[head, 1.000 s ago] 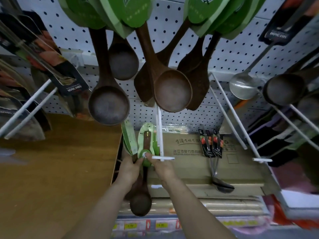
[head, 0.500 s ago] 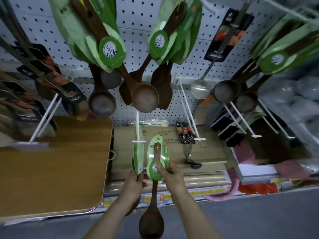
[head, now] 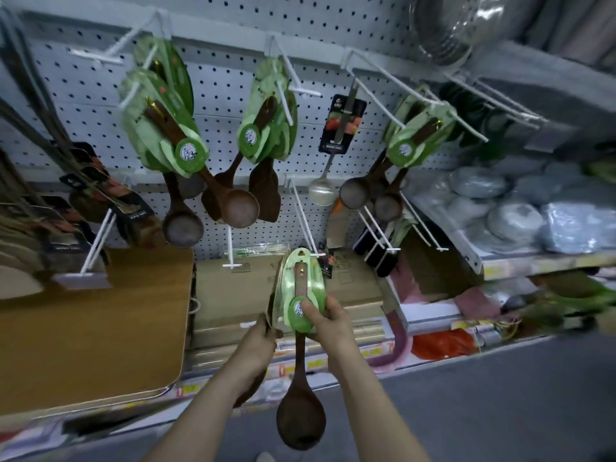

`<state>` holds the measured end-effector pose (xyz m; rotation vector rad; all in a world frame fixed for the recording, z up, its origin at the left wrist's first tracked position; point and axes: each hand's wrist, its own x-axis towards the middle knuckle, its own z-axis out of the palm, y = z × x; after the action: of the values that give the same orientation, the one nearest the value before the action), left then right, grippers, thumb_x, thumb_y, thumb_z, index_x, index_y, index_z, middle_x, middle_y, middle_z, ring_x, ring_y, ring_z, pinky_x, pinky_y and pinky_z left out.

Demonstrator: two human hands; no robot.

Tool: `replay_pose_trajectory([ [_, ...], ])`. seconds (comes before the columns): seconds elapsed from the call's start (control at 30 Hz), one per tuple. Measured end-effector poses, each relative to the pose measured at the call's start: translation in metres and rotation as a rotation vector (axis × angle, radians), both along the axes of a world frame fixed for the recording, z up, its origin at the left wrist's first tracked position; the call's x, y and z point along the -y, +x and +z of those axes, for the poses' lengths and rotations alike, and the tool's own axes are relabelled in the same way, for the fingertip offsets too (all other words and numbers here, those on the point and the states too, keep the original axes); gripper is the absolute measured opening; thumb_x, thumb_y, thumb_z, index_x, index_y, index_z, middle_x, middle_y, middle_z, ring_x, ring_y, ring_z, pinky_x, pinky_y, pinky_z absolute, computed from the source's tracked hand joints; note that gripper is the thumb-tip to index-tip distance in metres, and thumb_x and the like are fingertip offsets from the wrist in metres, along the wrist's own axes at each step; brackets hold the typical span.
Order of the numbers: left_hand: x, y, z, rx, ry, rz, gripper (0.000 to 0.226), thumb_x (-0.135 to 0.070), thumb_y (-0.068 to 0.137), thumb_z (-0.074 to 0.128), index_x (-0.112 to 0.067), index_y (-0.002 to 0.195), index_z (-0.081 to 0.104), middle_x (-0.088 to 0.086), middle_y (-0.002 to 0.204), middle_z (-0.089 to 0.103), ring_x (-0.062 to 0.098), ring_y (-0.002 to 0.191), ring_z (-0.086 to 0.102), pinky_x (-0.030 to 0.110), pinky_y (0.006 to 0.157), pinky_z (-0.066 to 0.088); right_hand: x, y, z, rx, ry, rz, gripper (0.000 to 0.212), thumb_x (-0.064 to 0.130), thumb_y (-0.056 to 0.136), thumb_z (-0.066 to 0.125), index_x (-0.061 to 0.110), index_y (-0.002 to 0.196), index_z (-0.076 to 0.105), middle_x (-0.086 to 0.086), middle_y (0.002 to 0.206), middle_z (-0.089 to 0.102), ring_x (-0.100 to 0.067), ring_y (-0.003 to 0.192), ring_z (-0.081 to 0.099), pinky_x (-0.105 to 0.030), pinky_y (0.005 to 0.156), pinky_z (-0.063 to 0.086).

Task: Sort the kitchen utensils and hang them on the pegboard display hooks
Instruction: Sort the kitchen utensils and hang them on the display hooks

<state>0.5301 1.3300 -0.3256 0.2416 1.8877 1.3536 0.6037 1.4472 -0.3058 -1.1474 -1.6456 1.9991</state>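
Note:
My right hand grips a dark wooden spoon by its green card sleeve, the bowl hanging down. My left hand holds a second green-carded wooden utensil edge-on beside it; its lower end is hidden behind my wrist. Both are held off the white hook, in front of the white pegboard. Above, carded wooden spoons hang in bunches from upper hooks at left, middle and right.
A metal ladle on a black card hangs mid-board. Bare white hooks stick out toward me. A wooden board leans at left, cardboard boxes sit below the pegboard, wrapped dishes fill the right shelf.
I have stepped back and looked up, so more of the pegboard shows. Both hands with the two carded utensils have come off the lower hook and moved right.

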Motion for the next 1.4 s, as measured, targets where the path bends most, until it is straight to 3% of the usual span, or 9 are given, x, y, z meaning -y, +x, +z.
replay_pose_trajectory([
  [0.1, 0.008, 0.004, 0.008, 0.001, 0.074, 0.006, 0.021, -0.005, 0.100, 0.039, -0.007, 0.112, 0.056, 0.001, 0.073, 0.054, 0.012, 0.063, 0.046, 0.022, 0.061, 0.041, 0.008, 0.006, 0.008, -0.006, -0.003, 0.041, 0.018, 0.022, 0.090, 0.071, 0.019, 0.108, 0.068, -0.005, 0.100, 0.076, -0.021, 0.091, 0.072, -0.036, 0.081, 0.059],
  [0.27, 0.021, 0.004, 0.023, -0.051, 0.147, 0.051, 0.028, -0.004, 0.098, 0.047, -0.018, 0.121, 0.057, 0.002, 0.078, 0.063, 0.013, 0.061, 0.054, 0.033, 0.070, 0.046, 0.015, 0.008, 0.023, -0.026, 0.010, 0.147, 0.025, 0.024, 0.089, 0.072, 0.019, 0.113, 0.068, -0.003, 0.104, 0.075, -0.025, 0.099, 0.071, -0.045, 0.091, 0.056],
  [0.33, 0.023, 0.002, 0.034, -0.069, 0.157, 0.087, 0.030, -0.004, 0.095, 0.053, -0.018, 0.122, 0.058, 0.003, 0.075, 0.061, 0.017, 0.064, 0.057, 0.036, 0.073, 0.048, 0.013, 0.006, 0.033, -0.059, 0.022, 0.177, 0.024, 0.022, 0.090, 0.071, 0.019, 0.114, 0.066, -0.002, 0.105, 0.075, -0.021, 0.096, 0.071, -0.038, 0.085, 0.059],
  [0.43, 0.016, -0.004, 0.053, -0.152, 0.127, 0.145, 0.045, -0.007, 0.090, 0.064, -0.036, 0.121, 0.050, 0.005, 0.076, 0.064, 0.023, 0.075, 0.064, 0.038, 0.084, 0.052, 0.000, -0.001, 0.051, -0.115, 0.016, 0.190, 0.019, 0.019, 0.091, 0.069, 0.022, 0.110, 0.066, -0.001, 0.102, 0.075, -0.019, 0.092, 0.072, -0.034, 0.079, 0.059],
  [0.57, -0.009, -0.004, 0.078, -0.190, 0.162, 0.196, 0.062, -0.008, 0.083, 0.072, -0.027, 0.135, 0.045, 0.010, 0.081, 0.064, 0.030, 0.084, 0.069, 0.048, 0.086, 0.055, -0.029, -0.006, 0.072, -0.180, 0.066, 0.194, 0.013, 0.020, 0.090, 0.070, 0.024, 0.102, 0.067, -0.003, 0.100, 0.075, -0.020, 0.090, 0.072, -0.036, 0.080, 0.058],
  [0.83, -0.097, 0.018, 0.119, -0.423, 0.229, 0.209, 0.051, -0.005, 0.074, 0.079, -0.017, 0.110, 0.046, -0.001, 0.071, 0.057, 0.003, 0.062, 0.058, 0.008, 0.052, 0.042, -0.127, 0.017, 0.104, -0.327, 0.233, 0.158, 0.022, 0.038, 0.080, 0.077, 0.028, 0.098, 0.067, -0.008, 0.102, 0.074, -0.029, 0.096, 0.070, -0.047, 0.087, 0.055],
  [0.93, -0.125, 0.023, 0.125, -0.522, 0.175, 0.181, 0.048, -0.012, 0.073, 0.082, -0.018, 0.106, 0.048, -0.005, 0.072, 0.056, 0.003, 0.064, 0.053, 0.006, 0.052, 0.039, -0.158, 0.031, 0.112, -0.396, 0.242, 0.127, 0.013, 0.023, 0.090, 0.071, 0.023, 0.102, 0.064, -0.003, 0.095, 0.075, -0.018, 0.087, 0.069, -0.040, 0.082, 0.054],
  [1.13, -0.178, 0.033, 0.125, -0.589, 0.150, 0.099, 0.042, -0.014, 0.075, 0.080, -0.014, 0.106, 0.051, -0.006, 0.072, 0.052, -0.001, 0.061, 0.051, 0.007, 0.054, 0.038, -0.209, 0.055, 0.121, -0.503, 0.257, 0.015, 0.019, 0.015, 0.093, 0.064, 0.016, 0.112, 0.063, -0.008, 0.102, 0.074, -0.018, 0.091, 0.069, -0.035, 0.086, 0.054],
  [1.4, -0.227, 0.041, 0.130, -0.616, 0.193, 0.092, 0.051, -0.014, 0.075, 0.081, -0.022, 0.116, 0.052, -0.006, 0.077, 0.056, 0.003, 0.068, 0.052, 0.006, 0.056, 0.039, -0.254, 0.071, 0.125, -0.559, 0.252, -0.036, 0.019, 0.018, 0.094, 0.064, 0.017, 0.112, 0.063, -0.011, 0.108, 0.072, -0.029, 0.100, 0.067, -0.045, 0.090, 0.054],
])
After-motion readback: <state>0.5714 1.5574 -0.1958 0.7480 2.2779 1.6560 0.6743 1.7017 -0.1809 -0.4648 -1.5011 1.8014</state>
